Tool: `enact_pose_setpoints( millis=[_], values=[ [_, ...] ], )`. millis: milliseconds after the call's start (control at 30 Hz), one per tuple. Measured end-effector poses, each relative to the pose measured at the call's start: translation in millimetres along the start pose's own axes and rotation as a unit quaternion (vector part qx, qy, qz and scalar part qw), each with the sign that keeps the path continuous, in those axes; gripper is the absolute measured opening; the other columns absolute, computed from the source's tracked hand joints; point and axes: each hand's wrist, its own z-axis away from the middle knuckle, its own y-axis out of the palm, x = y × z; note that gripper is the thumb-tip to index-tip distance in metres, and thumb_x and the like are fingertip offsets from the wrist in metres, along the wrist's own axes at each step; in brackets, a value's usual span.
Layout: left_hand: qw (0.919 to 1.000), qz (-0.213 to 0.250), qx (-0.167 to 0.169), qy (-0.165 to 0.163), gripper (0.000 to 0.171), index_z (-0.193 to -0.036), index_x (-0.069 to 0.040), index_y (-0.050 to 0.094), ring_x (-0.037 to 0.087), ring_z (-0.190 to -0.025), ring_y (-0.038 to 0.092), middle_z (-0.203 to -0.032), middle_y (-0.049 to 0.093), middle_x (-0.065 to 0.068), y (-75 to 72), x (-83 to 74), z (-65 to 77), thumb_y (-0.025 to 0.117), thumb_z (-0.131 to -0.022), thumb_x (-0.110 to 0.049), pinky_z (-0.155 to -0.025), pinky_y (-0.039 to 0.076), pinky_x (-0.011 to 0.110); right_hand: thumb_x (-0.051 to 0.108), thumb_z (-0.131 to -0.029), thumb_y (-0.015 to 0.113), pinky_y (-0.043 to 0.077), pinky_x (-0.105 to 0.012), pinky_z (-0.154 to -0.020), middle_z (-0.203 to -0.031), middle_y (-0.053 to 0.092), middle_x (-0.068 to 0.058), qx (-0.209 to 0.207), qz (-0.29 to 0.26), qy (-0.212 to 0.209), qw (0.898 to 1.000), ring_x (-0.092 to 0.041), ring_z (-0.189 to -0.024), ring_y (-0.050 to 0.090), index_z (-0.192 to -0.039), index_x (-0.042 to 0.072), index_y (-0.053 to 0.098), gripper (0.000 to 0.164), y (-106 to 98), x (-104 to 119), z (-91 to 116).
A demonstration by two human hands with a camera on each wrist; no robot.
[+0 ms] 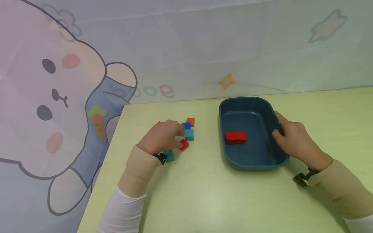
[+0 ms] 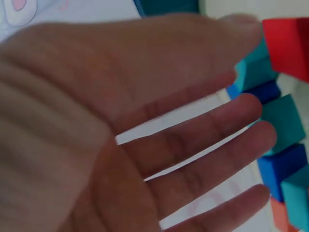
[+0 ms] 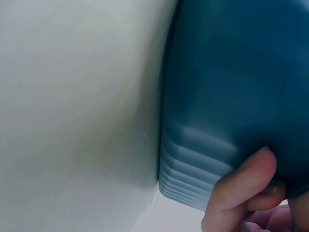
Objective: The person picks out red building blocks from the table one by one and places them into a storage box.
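Over a cluster of small coloured cubes on the left, my left hand (image 1: pixel 163 136) hovers with fingers spread and fairly straight. Its thumb tip is at a red cube (image 1: pixel 184 144); whether they touch I cannot tell. Teal cubes (image 1: pixel 189 135), a blue cube (image 1: pixel 186 125) and an orange cube (image 1: pixel 190 121) lie beyond the fingertips. Another teal cube (image 1: pixel 169 155) sits by the wrist, and the hand hides part of the cluster. My right hand (image 1: pixel 297 139) grips the right wall of a dark blue bin (image 1: pixel 253 167), thumb over the rim. Two red cubes (image 1: pixel 235 137) lie side by side inside.
The pale yellow-green table (image 1: pixel 201 194) ends at the back against a printed cloth (image 1: pixel 186 48) with a cartoon animal. A dark wrist camera (image 1: pixel 300 179) hangs under the right wrist, another (image 1: pixel 161 158) under the left.
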Motion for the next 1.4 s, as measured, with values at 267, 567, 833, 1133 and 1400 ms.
enact_pose_setpoints(
  millis=[267, 567, 833, 1133, 1400],
  values=[
    [0.9988, -0.035, 0.034, 0.01, 0.024, -0.104, -0.019, 0.079, 0.016, -0.095, 0.055, -0.107, 0.069, 0.005, 16.6, -5.9, -9.6, 0.07, -0.086, -0.006, -0.067, 0.049, 0.024, 0.003, -0.092, 0.045, 0.03, -0.027, -0.044, -0.05, 0.04, -0.003, -0.002, -0.002, -0.003, 1.0, -0.012, -0.041, 0.034, -0.144, -0.017, 0.031, 0.058, -0.8, 0.3, -0.2],
    [0.999, -0.03, 0.028, 0.019, 0.018, -0.094, -0.015, 0.073, 0.017, -0.083, 0.053, -0.089, 0.059, 0.003, 26.4, -6.3, -13.2, 0.064, -0.087, -0.001, -0.057, 0.04, 0.022, 0.003, -0.092, 0.044, 0.03, -0.026, -0.043, -0.05, 0.04, -0.003, -0.001, -0.004, -0.003, 1.0, -0.01, -0.039, 0.033, -0.145, -0.017, 0.031, 0.058, -1.8, 0.0, 0.3],
    [0.9993, -0.029, 0.023, 0.0, 0.017, -0.088, -0.015, 0.066, 0.015, -0.069, 0.052, -0.072, 0.052, -0.002, 29.0, -5.4, -18.3, 0.074, -0.083, -0.029, -0.051, 0.034, 0.023, 0.002, -0.092, 0.045, 0.029, -0.026, -0.043, -0.051, 0.04, -0.003, -0.004, -0.004, -0.004, 1.0, -0.01, -0.04, 0.033, -0.145, -0.017, 0.031, 0.058, -2.2, 0.1, 0.2],
    [0.9987, -0.048, 0.013, 0.005, 0.007, -0.087, -0.012, 0.066, 0.017, -0.075, 0.054, -0.073, 0.055, -0.001, 24.1, -8.8, -13.8, 0.073, -0.085, -0.014, -0.055, 0.036, 0.022, 0.002, -0.091, 0.045, 0.029, -0.026, -0.044, -0.052, 0.04, -0.003, -0.005, -0.004, -0.006, 1.0, -0.012, -0.041, 0.034, -0.144, -0.018, 0.032, 0.058, -1.1, 0.4, -0.4],
    [0.9963, -0.072, -0.035, 0.03, 0.008, -0.079, -0.014, 0.064, 0.012, -0.066, 0.046, -0.07, 0.047, -0.003, 11.8, -18.6, -9.2, 0.067, -0.086, -0.016, -0.051, 0.031, 0.021, 0.003, -0.093, 0.045, 0.029, -0.026, -0.044, -0.051, 0.04, -0.002, 0.0, -0.005, -0.007, 1.0, -0.011, -0.04, 0.033, -0.146, -0.017, 0.029, 0.059, -2.1, -1.1, 0.3]
  ],
)
